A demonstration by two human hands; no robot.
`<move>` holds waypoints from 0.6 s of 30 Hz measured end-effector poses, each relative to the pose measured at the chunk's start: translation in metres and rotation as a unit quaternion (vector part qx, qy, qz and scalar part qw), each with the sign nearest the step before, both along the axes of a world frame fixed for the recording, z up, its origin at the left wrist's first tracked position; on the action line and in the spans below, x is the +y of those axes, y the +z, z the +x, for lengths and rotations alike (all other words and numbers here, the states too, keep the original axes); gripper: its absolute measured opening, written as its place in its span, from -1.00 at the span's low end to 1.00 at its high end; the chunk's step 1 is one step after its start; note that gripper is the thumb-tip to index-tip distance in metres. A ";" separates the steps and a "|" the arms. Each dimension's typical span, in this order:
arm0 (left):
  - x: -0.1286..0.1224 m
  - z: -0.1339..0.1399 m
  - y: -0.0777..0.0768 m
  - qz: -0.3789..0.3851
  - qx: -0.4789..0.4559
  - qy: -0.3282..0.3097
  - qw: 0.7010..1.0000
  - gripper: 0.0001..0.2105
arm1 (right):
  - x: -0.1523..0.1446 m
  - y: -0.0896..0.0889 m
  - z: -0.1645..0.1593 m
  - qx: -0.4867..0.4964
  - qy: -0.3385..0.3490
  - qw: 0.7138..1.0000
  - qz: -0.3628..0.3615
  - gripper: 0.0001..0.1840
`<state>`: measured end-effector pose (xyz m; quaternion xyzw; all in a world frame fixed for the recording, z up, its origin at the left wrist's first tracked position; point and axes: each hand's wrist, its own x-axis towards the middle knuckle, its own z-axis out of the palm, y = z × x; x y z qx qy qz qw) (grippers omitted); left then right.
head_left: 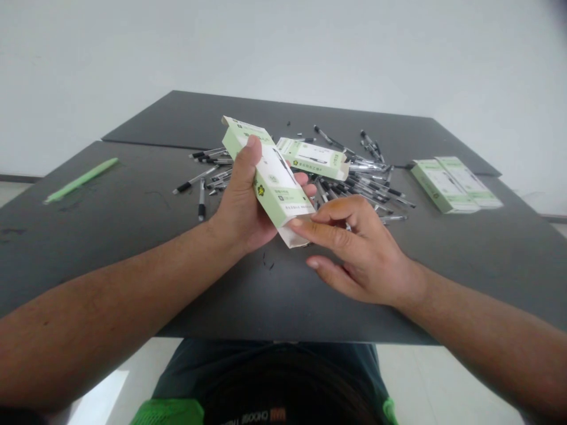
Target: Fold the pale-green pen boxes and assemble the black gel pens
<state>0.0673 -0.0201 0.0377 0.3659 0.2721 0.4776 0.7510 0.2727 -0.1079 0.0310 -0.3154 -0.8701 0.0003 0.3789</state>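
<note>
A green and white pen box [277,174] is tilted above the table, with my left hand [245,203] wrapped round its middle, thumb on the near side. The near end of the box stands open, its flap [295,238] hanging down. My right hand [361,248] has its index fingertip at that open end, with the thumb held apart below and the other fingers curled. Behind the box, many loose black and clear pens [354,183] lie in a heap. Another pen box [314,158] rests on top of them. The inside of the held box is mostly hidden.
Two more pen boxes [454,184] lie side by side at the right of the dark table [212,295]. A long light-green stick-like item [84,180] lies at the left. Small black bits [268,264] are scattered near me. A pale wall stands behind the table.
</note>
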 end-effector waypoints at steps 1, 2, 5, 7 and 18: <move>0.000 0.000 0.000 0.001 -0.005 0.003 1.000 -0.35 | 0.000 0.000 0.000 0.000 0.000 1.000 0.003 -0.34; 0.000 0.000 0.000 0.000 -0.010 0.003 1.000 -0.37 | 0.000 -0.001 0.000 0.001 0.001 1.000 0.005 -0.34; 0.001 -0.001 -0.002 -0.003 -0.018 -0.009 1.000 -0.39 | 0.001 -0.003 -0.001 0.004 0.008 1.000 0.001 -0.35; 0.001 -0.001 -0.002 0.000 -0.018 -0.018 1.000 -0.37 | 0.002 -0.005 -0.002 0.004 0.009 1.000 -0.003 -0.34; 0.000 0.002 0.006 -0.009 -0.003 0.011 1.000 -0.45 | 0.005 0.003 0.007 0.027 0.011 0.999 0.044 -0.65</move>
